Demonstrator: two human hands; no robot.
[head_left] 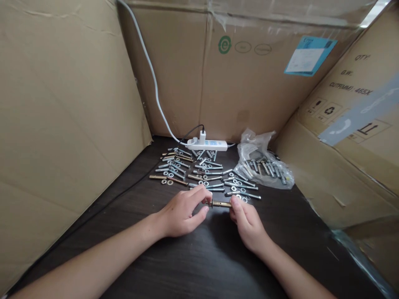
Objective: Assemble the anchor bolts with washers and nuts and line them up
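A brass-coloured expansion bolt lies sideways between my two hands, just above the dark tabletop. My right hand pinches its right end between thumb and fingers. At the other end, the curled fingers and thumb of my left hand close around the threaded tip beside the nut and washer. The fingers partly hide that tip. Behind my hands, several silver bolts and brass-coloured ones lie spread in rough rows, with loose nuts and washers among them.
A clear plastic bag with several bolts sits at the back right. Behind the rows stands a white power strip with a plugged-in adapter. A black cable runs down the left side. Cardboard walls enclose the table.
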